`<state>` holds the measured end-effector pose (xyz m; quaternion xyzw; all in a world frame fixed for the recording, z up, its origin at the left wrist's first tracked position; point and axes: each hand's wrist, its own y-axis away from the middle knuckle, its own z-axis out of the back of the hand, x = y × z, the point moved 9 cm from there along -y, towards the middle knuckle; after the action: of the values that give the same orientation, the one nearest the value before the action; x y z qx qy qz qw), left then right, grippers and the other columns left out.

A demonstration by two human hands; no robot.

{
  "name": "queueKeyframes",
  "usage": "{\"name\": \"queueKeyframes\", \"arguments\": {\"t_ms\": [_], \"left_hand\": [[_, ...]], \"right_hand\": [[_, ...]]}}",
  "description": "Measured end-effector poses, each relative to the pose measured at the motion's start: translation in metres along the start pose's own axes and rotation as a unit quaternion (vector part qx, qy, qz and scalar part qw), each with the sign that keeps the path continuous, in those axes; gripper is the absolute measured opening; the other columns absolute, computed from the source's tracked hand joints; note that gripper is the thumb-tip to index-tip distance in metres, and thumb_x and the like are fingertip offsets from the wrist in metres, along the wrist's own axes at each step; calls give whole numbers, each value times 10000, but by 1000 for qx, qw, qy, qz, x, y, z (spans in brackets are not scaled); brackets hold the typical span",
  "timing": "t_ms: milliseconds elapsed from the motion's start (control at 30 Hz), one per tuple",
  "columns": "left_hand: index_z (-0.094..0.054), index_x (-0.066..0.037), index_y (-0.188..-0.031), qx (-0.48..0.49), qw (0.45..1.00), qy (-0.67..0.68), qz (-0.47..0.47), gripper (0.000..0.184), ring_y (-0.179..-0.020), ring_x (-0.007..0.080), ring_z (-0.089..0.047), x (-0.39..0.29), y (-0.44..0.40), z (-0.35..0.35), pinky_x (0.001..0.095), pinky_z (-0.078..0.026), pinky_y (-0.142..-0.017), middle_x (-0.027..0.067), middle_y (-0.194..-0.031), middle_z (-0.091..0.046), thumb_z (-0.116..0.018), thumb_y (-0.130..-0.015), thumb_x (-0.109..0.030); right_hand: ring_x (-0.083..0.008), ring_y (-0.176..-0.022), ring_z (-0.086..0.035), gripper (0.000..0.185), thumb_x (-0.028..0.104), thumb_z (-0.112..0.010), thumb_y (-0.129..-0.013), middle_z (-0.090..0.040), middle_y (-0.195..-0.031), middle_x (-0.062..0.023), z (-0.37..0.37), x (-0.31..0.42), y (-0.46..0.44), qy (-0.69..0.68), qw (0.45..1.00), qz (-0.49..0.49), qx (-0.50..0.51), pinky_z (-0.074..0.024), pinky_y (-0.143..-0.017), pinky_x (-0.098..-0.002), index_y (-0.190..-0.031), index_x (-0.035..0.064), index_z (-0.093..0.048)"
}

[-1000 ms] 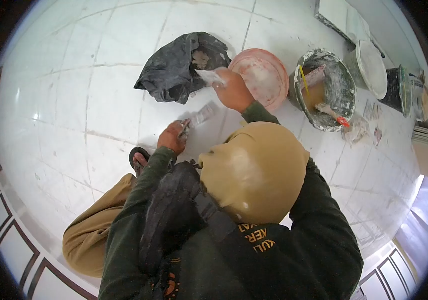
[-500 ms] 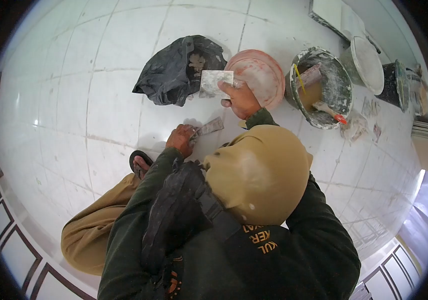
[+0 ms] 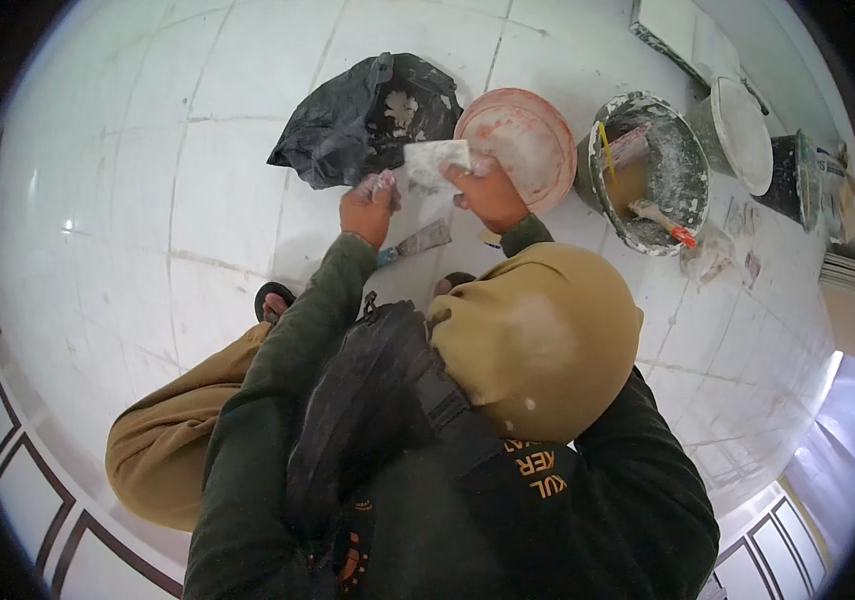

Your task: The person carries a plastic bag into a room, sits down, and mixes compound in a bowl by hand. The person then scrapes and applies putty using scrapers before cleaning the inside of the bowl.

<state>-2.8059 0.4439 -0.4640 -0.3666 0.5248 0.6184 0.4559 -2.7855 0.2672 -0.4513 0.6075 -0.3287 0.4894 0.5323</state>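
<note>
My right hand grips a flat pale rectangular plate smeared with grey, held up beside a round pink basin. Just left of the plate, my left hand is closed, its fingertips pinched together near a small pinkish-white bit; what exactly it holds is too small to make out. Beyond both hands an open black plastic bag has pale lumps inside. A scraper with a blue part and a stained blade lies on the floor between my forearms.
To the right stands a dark bucket holding murky liquid, a brush and a yellow stick. Past it are a white-topped bucket and a black container. Crumpled plastic lies on the tiles.
My left hand has let go of the scraper on the floor and moved up toward the plate. My right hand turned the plate flat and still holds it.
</note>
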Motion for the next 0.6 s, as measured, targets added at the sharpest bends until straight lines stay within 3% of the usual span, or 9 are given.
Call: {"name": "queueKeyframes", "arguments": {"t_ms": [67, 100, 233, 300, 367, 400, 467, 533, 600], "left_hand": [[-606, -38, -916, 15, 971, -186, -146, 195, -621, 221, -557, 10, 7, -13, 304, -461, -649, 73, -756, -601, -591, -762, -156], [-592, -71, -992, 105, 955, -249, -122, 285, -777, 272, -566, 13, 14, -34, 329, -461, -720, 117, -960, -567, -607, -723, -164], [-556, -113, -1059, 167, 835, -499, -161, 360, -1036, 292, -448, -5, 47, -78, 396, -418, -843, 120, -1175, -422, -591, -732, -259], [-536, -109, -1050, 188, 842, -488, -137, 364, -1025, 301, -449, 61, 32, -90, 413, -419, -834, 114, -1138, -444, -589, -731, -276], [-524, -103, -1034, 152, 920, -312, -183, 354, -1023, 304, -448, 104, 23, -96, 417, -422, -826, 116, -1112, -456, -589, -730, -272], [-522, -98, -1021, 101, 959, -129, -231, 341, -1025, 303, -445, 89, 26, -85, 414, -423, -823, 121, -1104, -457, -589, -729, -260], [-525, -91, -999, 94, 953, -170, -231, 304, -1017, 301, -460, 80, 28, -89, 405, -428, -813, 121, -1078, -477, -582, -734, -230], [-536, -84, -980, 166, 780, -590, -131, 260, -994, 298, -492, 25, 33, -97, 395, -435, -801, 112, -1041, -513, -568, -745, -192], [-512, -54, -991, 219, 832, -507, -53, 271, -931, 295, -538, 23, 29, -96, 385, -445, -770, 123, -981, -559, -556, -744, -158]], "right_hand": [[-69, -564, -430, 225, 201, -561, -830, -495, -704, 22, 12, 13, 7, -93, 994, -58, -30, -357, -474, -217, -959, 16, -565], [-55, -621, -430, 217, 205, -551, -841, -516, -774, 32, 19, 20, 14, -120, 991, -60, -16, -353, -500, -198, -980, 40, -564], [-41, -683, -432, 208, 206, -537, -856, -538, -851, 43, 28, 18, 37, -100, 991, -87, -19, -353, -527, -186, -1009, 66, -559], [-44, -662, -429, 210, 199, -538, -855, -534, -823, 35, 25, 14, 55, -89, 988, -128, -12, -350, -519, -196, -1008, 57, -554], [-55, -615, -426, 213, 199, -545, -850, -526, -758, 16, 26, -2, 65, -93, 988, -126, 17, -352, -509, -214, -995, 44, -552], [-59, -603, -422, 209, 198, -550, -847, -522, -745, 14, 31, -12, 72, -86, 987, -133, -4, -352, -507, -216, -987, 43, -555], [-67, -580, -416, 204, 198, -559, -841, -515, -720, 10, 39, -33, 93, -75, 985, -149, -46, -354, -504, -220, -970, 41, -559], [-92, -634, -483, 287, 222, -590, -815, -557, -781, -13, 50, -62, 118, -65, 977, -193, -68, -387, -531, -229, -1027, 34, -548], [-98, -650, -498, 294, 217, -593, -808, -566, -800, -25, 64, -91, 145, -74, 966, -217, -120, -396, -543, -234, -1032, 32, -547]]}}
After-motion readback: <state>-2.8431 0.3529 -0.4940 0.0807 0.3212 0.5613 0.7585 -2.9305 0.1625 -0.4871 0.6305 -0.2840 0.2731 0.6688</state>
